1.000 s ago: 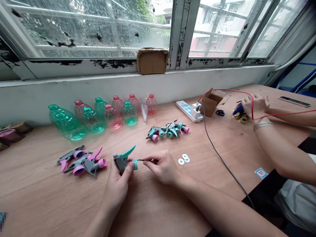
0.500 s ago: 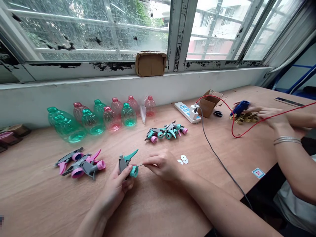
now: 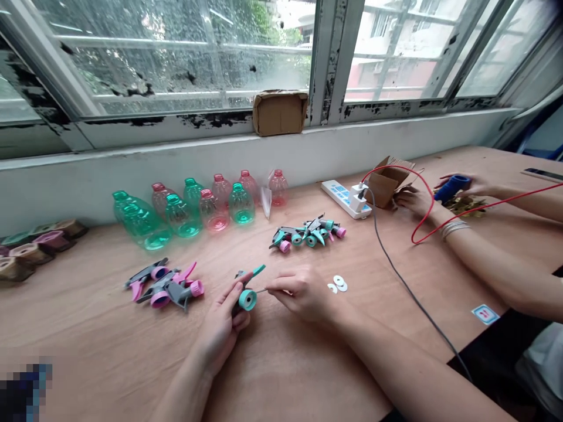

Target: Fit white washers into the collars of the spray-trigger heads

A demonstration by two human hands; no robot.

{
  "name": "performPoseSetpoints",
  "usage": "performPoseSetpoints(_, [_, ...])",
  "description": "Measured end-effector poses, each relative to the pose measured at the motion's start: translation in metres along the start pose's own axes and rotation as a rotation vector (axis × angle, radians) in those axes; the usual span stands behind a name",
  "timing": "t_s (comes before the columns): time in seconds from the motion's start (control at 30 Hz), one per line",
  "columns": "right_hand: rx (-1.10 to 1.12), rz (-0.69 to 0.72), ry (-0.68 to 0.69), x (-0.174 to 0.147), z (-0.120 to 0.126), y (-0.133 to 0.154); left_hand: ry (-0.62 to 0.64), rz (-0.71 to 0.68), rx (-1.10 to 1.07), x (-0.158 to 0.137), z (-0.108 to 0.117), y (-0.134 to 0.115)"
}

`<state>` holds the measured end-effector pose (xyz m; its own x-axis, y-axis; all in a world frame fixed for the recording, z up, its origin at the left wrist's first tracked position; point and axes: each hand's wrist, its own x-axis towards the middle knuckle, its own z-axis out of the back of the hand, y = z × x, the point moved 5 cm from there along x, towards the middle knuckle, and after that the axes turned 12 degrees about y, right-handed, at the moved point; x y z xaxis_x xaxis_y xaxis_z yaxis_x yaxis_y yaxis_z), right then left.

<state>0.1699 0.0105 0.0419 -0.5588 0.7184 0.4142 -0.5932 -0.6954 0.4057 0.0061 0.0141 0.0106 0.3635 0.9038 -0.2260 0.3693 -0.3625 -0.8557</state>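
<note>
A grey-and-teal spray head [image 3: 246, 292] sat tilted in the left hand [image 3: 225, 319], its teal collar [image 3: 248, 299] facing the camera, a thin, seemingly metal rod [image 3: 263, 289] in the right hand [image 3: 304, 295] beside it.

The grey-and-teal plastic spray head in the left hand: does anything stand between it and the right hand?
Only a thin grey rod, pinched by the right hand, its tip near the round teal collar of the spray head; contact is unclear. Nothing else visible stands between.

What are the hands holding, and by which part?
The left hand holds a spray head by its body; the right hand pinches a thin rod at the end away from the spray head.
</note>
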Motion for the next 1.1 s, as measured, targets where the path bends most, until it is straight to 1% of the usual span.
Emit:
performPoseSetpoints(0.1, [-0.03, -0.059, -0.044, 0.002, 0.0, 0.001, 0.018, -0.029, -0.013, 0.0, 0.002, 0.0])
performPoseSetpoints(0.27, [-0.031, -0.156, -0.083, 0.003, -0.001, 0.004, 0.135, -0.104, 0.059, 0.002, 0.001, -0.001])
performPoseSetpoints(0.4, [-0.021, -0.217, -0.077, 0.004, -0.001, 0.006, 0.141, -0.119, 0.102, 0.003, 0.0, 0.0])
performPoseSetpoints(0.57, [0.034, -0.195, -0.04, 0.005, -0.004, 0.008, 0.091, -0.15, 0.075, 0.001, -0.006, -0.001])
performPoseSetpoints(0.63, [0.06, -0.189, -0.045, 0.005, -0.005, 0.008, 0.065, -0.159, 0.065, 0.0, -0.006, -0.001])
performPoseSetpoints(0.73, [0.06, -0.184, -0.063, 0.004, -0.007, 0.009, 0.06, -0.18, 0.057, -0.001, -0.007, -0.002])
performPoseSetpoints(0.87, [-0.056, -0.197, -0.068, 0.001, -0.008, 0.011, 0.071, -0.187, 0.027, -0.002, -0.006, -0.001])
performPoseSetpoints(1.0, [-0.199, -0.172, -0.094, -0.001, -0.007, 0.02, 0.082, -0.187, 0.006, -0.002, -0.007, 0.001])
performPoseSetpoints(1.1, [-0.269, -0.173, -0.105, 0.0, -0.005, 0.027, 0.063, -0.208, -0.004, -0.002, -0.006, 0.001])
